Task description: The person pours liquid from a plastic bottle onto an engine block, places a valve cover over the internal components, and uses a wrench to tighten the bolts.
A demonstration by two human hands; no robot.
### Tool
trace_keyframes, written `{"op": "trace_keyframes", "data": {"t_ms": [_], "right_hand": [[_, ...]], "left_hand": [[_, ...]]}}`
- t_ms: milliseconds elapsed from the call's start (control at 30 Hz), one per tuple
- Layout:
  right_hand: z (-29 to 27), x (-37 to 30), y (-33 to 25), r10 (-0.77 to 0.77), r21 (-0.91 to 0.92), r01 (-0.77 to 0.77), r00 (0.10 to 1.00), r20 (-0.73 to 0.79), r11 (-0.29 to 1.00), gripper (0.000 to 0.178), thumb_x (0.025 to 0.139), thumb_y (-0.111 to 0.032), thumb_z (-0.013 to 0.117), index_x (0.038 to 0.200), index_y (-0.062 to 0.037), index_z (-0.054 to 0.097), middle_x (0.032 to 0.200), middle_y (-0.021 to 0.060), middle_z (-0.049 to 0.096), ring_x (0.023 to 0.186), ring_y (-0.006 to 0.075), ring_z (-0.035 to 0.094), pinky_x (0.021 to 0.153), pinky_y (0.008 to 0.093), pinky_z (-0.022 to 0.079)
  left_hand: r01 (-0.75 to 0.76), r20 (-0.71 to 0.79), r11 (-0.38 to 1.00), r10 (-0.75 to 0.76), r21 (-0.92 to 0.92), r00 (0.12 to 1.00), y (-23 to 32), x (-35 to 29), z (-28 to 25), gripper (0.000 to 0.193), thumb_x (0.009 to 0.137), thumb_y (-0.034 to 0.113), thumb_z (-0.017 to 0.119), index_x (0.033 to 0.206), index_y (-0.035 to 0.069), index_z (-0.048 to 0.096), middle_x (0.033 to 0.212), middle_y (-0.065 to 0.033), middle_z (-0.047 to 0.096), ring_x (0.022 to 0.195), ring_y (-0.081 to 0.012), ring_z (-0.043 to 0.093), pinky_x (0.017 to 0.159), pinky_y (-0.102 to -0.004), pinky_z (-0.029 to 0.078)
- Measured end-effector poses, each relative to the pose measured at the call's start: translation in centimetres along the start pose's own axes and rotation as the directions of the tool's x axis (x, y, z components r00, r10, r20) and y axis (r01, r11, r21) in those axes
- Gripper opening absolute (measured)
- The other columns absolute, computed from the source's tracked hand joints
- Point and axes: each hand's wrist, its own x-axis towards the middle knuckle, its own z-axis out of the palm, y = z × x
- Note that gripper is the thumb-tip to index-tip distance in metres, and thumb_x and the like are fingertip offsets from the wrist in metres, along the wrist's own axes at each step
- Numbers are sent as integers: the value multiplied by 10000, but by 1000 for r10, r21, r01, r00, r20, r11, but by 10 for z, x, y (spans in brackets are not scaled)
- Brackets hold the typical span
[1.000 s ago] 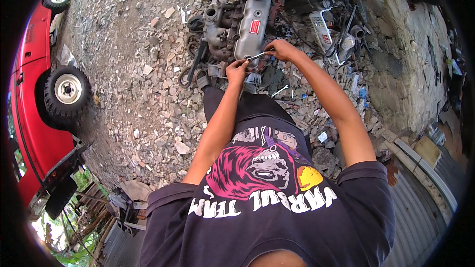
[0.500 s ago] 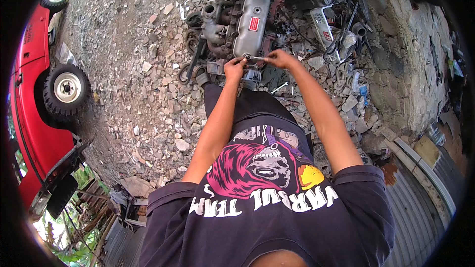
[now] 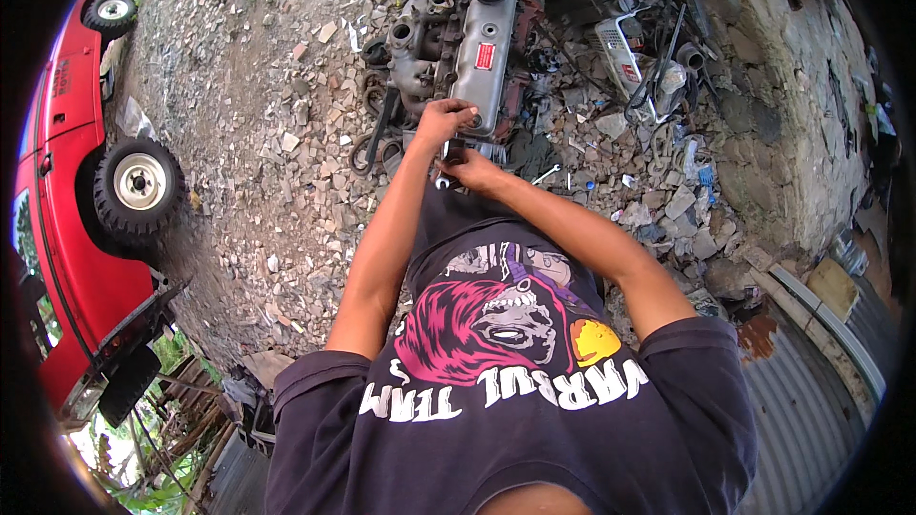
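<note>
A grey engine [image 3: 475, 38] with a long valve cover lies on the gravel straight ahead of me. My left hand [image 3: 445, 120] rests on the engine's near end, fingers curled against the cover. My right hand [image 3: 471, 170] sits just below it, closed around a small metal wrench [image 3: 445, 170] whose ring end sticks out to the left. Both hands are close together at the engine's near end. My dark printed shirt fills the lower part of the view.
A red vehicle [image 3: 67, 219] with a spare wheel [image 3: 139, 183] stands at the left. Scrap metal parts and hoses [image 3: 641, 48] pile up beside a stone wall [image 3: 792, 114] at the right. Corrugated sheet [image 3: 811, 401] lies at the lower right. Rubble covers the ground.
My right hand has drawn back from the engine towards me with the wrench. My left hand has shifted up onto the engine's near end.
</note>
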Motion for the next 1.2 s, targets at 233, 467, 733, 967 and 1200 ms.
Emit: {"op": "trace_keyframes", "data": {"t_ms": [233, 467, 733, 967, 1200], "right_hand": [[-84, -21, -25, -235, -665, 24, 945, -229, 746, 305, 912, -267, 575, 1047, -3, 646, 930, 161, 682, 865, 245, 654, 767, 362, 492], [-144, -23, -80, -139, -896, -74, 979, -149, 438, 329, 882, -328, 613, 1056, -58, 681, 1012, 170, 675, 968, 312, 640, 837, 394, 486], [-156, 16, -105, 30, -963, 19, 999, 28, 269, 281, 868, -303, 628, 1039, -91, 695, 983, 162, 681, 949, 319, 639, 828, 398, 483], [-153, 45, -119, 131, -980, -14, 991, 13, 197, 303, 843, -306, 659, 1052, -88, 686, 976, 177, 675, 952, 331, 635, 819, 412, 484], [-165, 9, -42, 180, -759, -146, 983, -39, 634, 359, 909, -374, 593, 1053, -56, 680, 876, 59, 684, 777, 148, 603, 723, 331, 489]], "left_hand": [[-33, -50, 980, 23, -198, 998, 0, -20, -8, 223, 899, 73, 588, 1084, -51, 607, 973, -119, 668, 903, -181, 649, 782, -296, 535], [0, -179, 946, -62, -324, 982, -50, -22, 25, 202, 898, 101, 612, 1031, -50, 604, 921, -117, 659, 751, -181, 660, 668, -297, 572], [48, -288, 954, -137, -295, 948, -57, -12, 36, 250, 876, 131, 647, 1039, -55, 611, 844, -112, 651, 722, -177, 656, 612, -291, 568], [5, -410, 962, -121, -272, 904, -67, -6, 41, 185, 833, 89, 672, 924, -72, 665, 758, -113, 669, 652, -159, 668, 553, -280, 569], [-22, -361, 989, -32, -144, 932, -65, -2, 26, 186, 825, 93, 678, 927, -62, 690, 742, -102, 684, 652, -147, 668, 577, -252, 542]]}}
